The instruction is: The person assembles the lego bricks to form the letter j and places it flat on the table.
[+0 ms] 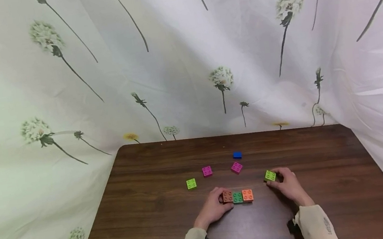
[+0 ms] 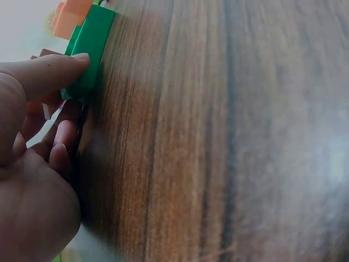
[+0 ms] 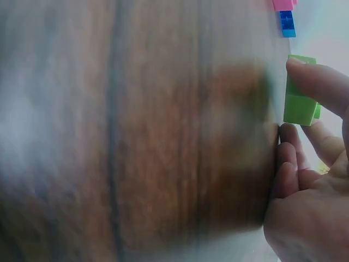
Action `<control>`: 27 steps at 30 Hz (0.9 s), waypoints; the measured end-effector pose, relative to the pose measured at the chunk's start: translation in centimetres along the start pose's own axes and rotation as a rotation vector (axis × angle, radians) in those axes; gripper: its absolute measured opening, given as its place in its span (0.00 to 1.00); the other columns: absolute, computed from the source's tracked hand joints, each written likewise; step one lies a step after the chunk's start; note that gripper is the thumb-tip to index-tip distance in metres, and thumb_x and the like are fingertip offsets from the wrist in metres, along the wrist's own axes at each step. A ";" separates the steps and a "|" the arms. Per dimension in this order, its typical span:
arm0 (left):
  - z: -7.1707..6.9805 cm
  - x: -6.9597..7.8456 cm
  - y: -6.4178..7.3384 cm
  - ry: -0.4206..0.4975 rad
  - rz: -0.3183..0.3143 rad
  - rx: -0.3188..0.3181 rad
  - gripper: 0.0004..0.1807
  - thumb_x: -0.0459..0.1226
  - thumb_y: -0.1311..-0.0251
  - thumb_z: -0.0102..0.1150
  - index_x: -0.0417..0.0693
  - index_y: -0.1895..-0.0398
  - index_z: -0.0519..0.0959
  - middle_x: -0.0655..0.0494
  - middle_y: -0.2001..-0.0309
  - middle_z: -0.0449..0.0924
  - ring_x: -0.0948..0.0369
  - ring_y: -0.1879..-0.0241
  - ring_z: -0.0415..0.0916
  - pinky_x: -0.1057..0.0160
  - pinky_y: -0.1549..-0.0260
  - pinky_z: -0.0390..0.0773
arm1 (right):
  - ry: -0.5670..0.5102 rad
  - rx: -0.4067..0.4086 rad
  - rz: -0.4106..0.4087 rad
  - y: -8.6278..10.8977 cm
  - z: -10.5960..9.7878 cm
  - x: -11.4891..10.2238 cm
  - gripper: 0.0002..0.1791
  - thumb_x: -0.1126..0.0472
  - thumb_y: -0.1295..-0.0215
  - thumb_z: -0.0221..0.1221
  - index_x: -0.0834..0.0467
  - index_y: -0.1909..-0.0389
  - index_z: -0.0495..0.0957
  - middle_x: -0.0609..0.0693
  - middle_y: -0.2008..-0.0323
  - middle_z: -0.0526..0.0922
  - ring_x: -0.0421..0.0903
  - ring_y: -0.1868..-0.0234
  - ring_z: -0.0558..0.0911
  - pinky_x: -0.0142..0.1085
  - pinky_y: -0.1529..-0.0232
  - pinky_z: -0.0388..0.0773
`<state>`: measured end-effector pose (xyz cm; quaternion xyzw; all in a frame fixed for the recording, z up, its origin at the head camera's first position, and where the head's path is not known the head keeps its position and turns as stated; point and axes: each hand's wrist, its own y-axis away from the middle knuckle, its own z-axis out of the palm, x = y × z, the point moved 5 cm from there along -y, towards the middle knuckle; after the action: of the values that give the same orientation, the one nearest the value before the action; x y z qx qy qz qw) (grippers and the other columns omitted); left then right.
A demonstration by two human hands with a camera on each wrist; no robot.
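My left hand (image 1: 212, 208) grips the left end of a small brick assembly. A brown brick (image 1: 227, 196) and an orange brick (image 1: 248, 195) sit at its ends, with green studs between them. In the left wrist view the thumb presses the side of the green brick (image 2: 97, 46), and the orange brick (image 2: 73, 19) stands on top of it. My right hand (image 1: 290, 186) pinches a lime-green brick (image 1: 270, 176) between thumb and fingers, to the right of the assembly. The right wrist view shows that lime-green brick (image 3: 300, 103) close up, the thumb on its upper part.
On the dark wooden table (image 1: 147, 219), beyond the hands, lie another lime-green brick (image 1: 191, 183), a magenta brick (image 1: 207, 171), a second magenta brick (image 1: 236, 167) and a blue brick (image 1: 237, 155). A flower-printed curtain (image 1: 178, 76) hangs behind the table's far edge.
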<state>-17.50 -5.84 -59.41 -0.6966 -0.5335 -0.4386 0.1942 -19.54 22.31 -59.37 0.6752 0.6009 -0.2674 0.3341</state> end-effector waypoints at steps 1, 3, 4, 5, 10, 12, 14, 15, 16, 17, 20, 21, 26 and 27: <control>0.0 0.0 0.0 0.000 -0.003 -0.001 0.20 0.39 0.46 0.69 0.54 0.50 0.77 0.60 0.56 0.73 0.62 0.56 0.71 0.55 0.53 0.74 | -0.008 -0.002 0.004 0.1 0.0 0.0 0.23 0.61 0.43 0.66 0.65 0.47 0.75 0.64 0.45 0.73 0.58 0.45 0.71 0.54 0.45 0.66; 0.0 0.0 0.0 0.001 -0.002 -0.002 0.20 0.39 0.46 0.69 0.54 0.50 0.77 0.60 0.56 0.73 0.62 0.56 0.71 0.55 0.54 0.74 | -0.019 -0.010 0.011 0.2 0.1 0.0 0.23 0.60 0.42 0.65 0.64 0.47 0.75 0.64 0.46 0.74 0.57 0.46 0.72 0.52 0.46 0.68; 0.0 0.0 0.0 0.001 -0.002 -0.002 0.20 0.39 0.46 0.69 0.54 0.49 0.77 0.60 0.56 0.73 0.62 0.56 0.71 0.55 0.54 0.74 | -0.023 -0.014 0.015 0.3 0.1 0.0 0.23 0.60 0.42 0.65 0.64 0.46 0.75 0.63 0.46 0.74 0.56 0.47 0.73 0.51 0.47 0.69; 0.0 0.0 -0.1 0.001 -0.003 -0.002 0.20 0.39 0.46 0.69 0.54 0.49 0.77 0.60 0.56 0.73 0.63 0.56 0.71 0.55 0.53 0.74 | -0.026 -0.020 0.022 0.4 0.1 0.1 0.23 0.60 0.42 0.65 0.64 0.46 0.74 0.63 0.46 0.74 0.55 0.48 0.74 0.49 0.48 0.70; 0.0 0.0 0.0 0.002 -0.011 -0.001 0.20 0.39 0.45 0.68 0.55 0.48 0.77 0.61 0.56 0.73 0.63 0.56 0.71 0.55 0.53 0.75 | -0.078 -0.046 0.044 0.8 0.2 0.3 0.24 0.57 0.41 0.66 0.63 0.46 0.74 0.59 0.51 0.79 0.50 0.53 0.77 0.39 0.56 0.73; -0.1 -0.1 0.1 0.005 -0.015 -0.004 0.21 0.40 0.45 0.68 0.56 0.48 0.77 0.61 0.56 0.73 0.63 0.56 0.71 0.56 0.54 0.75 | -0.107 -0.063 0.049 1.1 0.5 0.2 0.24 0.56 0.42 0.66 0.61 0.46 0.75 0.57 0.53 0.80 0.48 0.55 0.77 0.36 0.59 0.73; -0.1 -0.1 0.1 0.010 -0.010 -0.003 0.21 0.39 0.45 0.68 0.55 0.47 0.77 0.61 0.56 0.73 0.63 0.56 0.71 0.56 0.54 0.75 | -0.131 -0.086 0.043 1.4 0.9 0.0 0.24 0.54 0.42 0.67 0.60 0.47 0.75 0.55 0.55 0.81 0.46 0.57 0.77 0.35 0.60 0.73; -0.1 0.0 0.2 0.012 -0.004 -0.001 0.21 0.39 0.45 0.68 0.55 0.47 0.77 0.61 0.56 0.73 0.63 0.56 0.71 0.56 0.54 0.75 | -0.144 -0.100 0.039 1.7 1.1 -0.2 0.24 0.54 0.42 0.67 0.60 0.47 0.76 0.54 0.57 0.81 0.46 0.58 0.77 0.34 0.61 0.73; -0.1 0.0 0.2 0.013 0.001 0.000 0.21 0.39 0.46 0.69 0.55 0.47 0.77 0.60 0.56 0.73 0.63 0.56 0.71 0.56 0.54 0.74 | -0.156 -0.112 0.034 1.9 1.3 -0.4 0.24 0.54 0.43 0.67 0.59 0.47 0.76 0.53 0.58 0.81 0.45 0.59 0.76 0.34 0.62 0.73; -0.1 0.0 0.1 0.013 0.007 0.002 0.21 0.39 0.46 0.69 0.54 0.48 0.77 0.60 0.56 0.73 0.63 0.56 0.71 0.57 0.54 0.74 | -0.172 -0.125 0.028 2.0 1.6 -0.6 0.24 0.54 0.43 0.68 0.59 0.48 0.76 0.53 0.58 0.80 0.45 0.60 0.76 0.34 0.62 0.73; -0.2 0.0 0.1 0.012 0.018 0.007 0.21 0.39 0.46 0.69 0.54 0.48 0.77 0.60 0.56 0.74 0.63 0.56 0.71 0.58 0.54 0.74 | -0.232 -0.140 0.016 2.6 2.2 -1.4 0.24 0.55 0.43 0.68 0.57 0.47 0.76 0.53 0.59 0.81 0.44 0.61 0.77 0.33 0.62 0.73; -0.2 0.0 0.1 0.009 0.016 0.007 0.21 0.39 0.46 0.69 0.54 0.48 0.77 0.60 0.56 0.74 0.63 0.56 0.71 0.58 0.55 0.74 | -0.252 -0.137 0.008 2.8 2.3 -1.6 0.23 0.56 0.43 0.68 0.57 0.47 0.76 0.53 0.58 0.81 0.43 0.61 0.77 0.33 0.61 0.73; -0.1 0.0 0.2 0.007 0.011 0.009 0.20 0.39 0.46 0.69 0.55 0.49 0.77 0.61 0.57 0.73 0.64 0.58 0.70 0.59 0.57 0.74 | -0.343 -0.154 -0.059 3.5 2.9 -3.0 0.23 0.59 0.42 0.67 0.57 0.45 0.75 0.56 0.54 0.82 0.41 0.59 0.80 0.32 0.61 0.76; 0.0 0.0 0.2 0.005 0.009 0.010 0.20 0.40 0.46 0.69 0.56 0.49 0.77 0.61 0.57 0.73 0.65 0.58 0.70 0.60 0.57 0.73 | -0.356 -0.164 -0.077 3.7 3.1 -3.3 0.23 0.60 0.42 0.67 0.57 0.45 0.75 0.57 0.54 0.82 0.41 0.59 0.81 0.32 0.62 0.76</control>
<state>-17.31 -5.96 -59.37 -0.6970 -0.5320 -0.4367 0.2009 -16.22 17.65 -58.32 0.5641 0.5774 -0.3456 0.4784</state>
